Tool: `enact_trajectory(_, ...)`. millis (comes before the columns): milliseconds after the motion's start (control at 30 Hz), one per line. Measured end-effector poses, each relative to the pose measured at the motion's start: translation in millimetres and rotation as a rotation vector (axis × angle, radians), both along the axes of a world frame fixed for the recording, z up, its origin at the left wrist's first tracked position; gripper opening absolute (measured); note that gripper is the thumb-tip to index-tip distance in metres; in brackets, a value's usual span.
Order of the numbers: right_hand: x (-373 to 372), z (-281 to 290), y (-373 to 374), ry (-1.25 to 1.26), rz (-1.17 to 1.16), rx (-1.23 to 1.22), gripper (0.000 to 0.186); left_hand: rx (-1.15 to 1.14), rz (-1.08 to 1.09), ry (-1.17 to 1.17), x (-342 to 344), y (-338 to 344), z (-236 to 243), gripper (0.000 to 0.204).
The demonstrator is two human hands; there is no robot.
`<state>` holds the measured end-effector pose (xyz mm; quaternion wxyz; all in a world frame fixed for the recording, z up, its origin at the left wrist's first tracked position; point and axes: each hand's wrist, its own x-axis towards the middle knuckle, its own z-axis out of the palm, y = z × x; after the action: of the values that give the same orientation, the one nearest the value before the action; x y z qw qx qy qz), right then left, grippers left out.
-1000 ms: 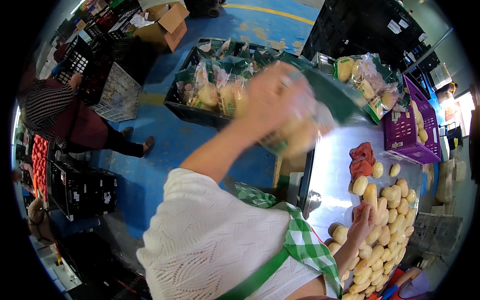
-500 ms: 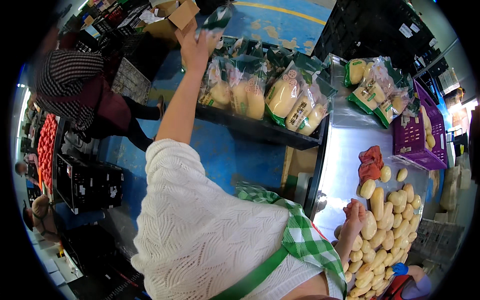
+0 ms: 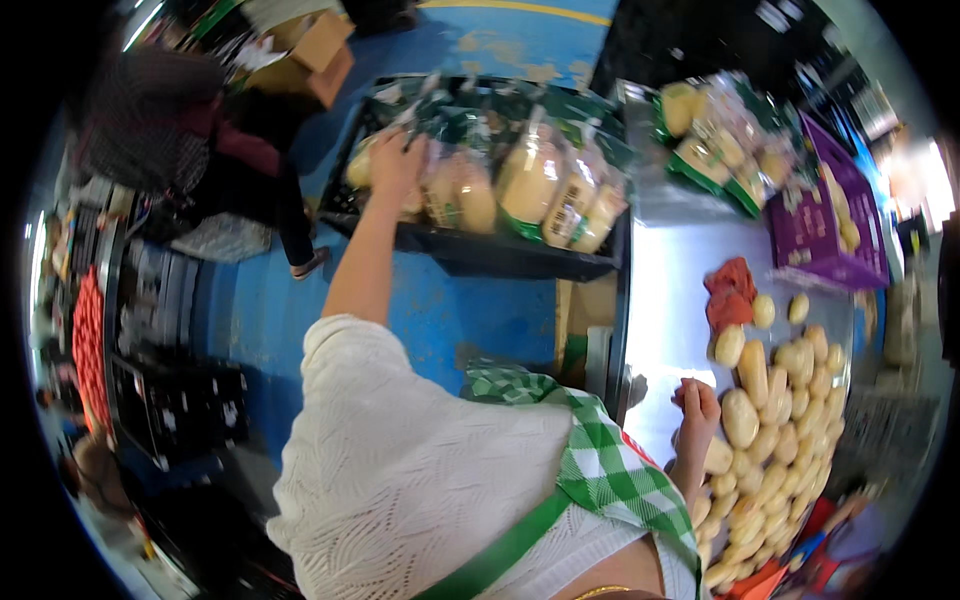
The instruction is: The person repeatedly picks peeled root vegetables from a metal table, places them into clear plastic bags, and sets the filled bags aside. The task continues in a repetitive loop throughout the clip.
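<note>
My left hand (image 3: 397, 165) reaches into the left end of a black crate (image 3: 440, 245), its fingers closed on a clear-and-green bag of potatoes (image 3: 360, 165). Motion blur and the hand hide part of that bag. More bags of potatoes (image 3: 535, 180) stand side by side in the crate, their green tops upward. My right hand (image 3: 697, 402) is curled above the metal table, beside loose pale potatoes (image 3: 740, 418), and nothing shows in its fingers.
On the metal table (image 3: 665, 270) lie a crumpled red cloth (image 3: 731, 292), several filled bags (image 3: 725, 150) and a purple crate (image 3: 820, 225) with potatoes. A person (image 3: 160, 140) stands at the left. Another person (image 3: 835, 540) is at the lower right. A cardboard box (image 3: 318, 60) sits behind.
My left hand has come down from above the crate's far side into its left end with the bag. My right hand stays near the potatoes. The view has shifted slightly.
</note>
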<state>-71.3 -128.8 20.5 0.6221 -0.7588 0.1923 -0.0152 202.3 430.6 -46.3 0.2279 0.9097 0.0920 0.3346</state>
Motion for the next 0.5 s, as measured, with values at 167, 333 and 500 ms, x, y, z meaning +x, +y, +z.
enact_trajectory(167, -14, -16, -9, 0.027, -0.041, -0.078, 0.021, -0.037, 0.015, 0.370, -9, -26, 49, 0.037)
enact_trajectory(333, -22, -20, -1, 0.008, -0.031, 0.006, 0.021, 0.239, -0.439, -0.274, 4, -121, 100, 0.023)
enact_trajectory(500, -47, -13, 0, -0.041, -0.078, -0.120, 0.021, -0.056, -1.044, -0.010, -21, -305, 112, 0.015)
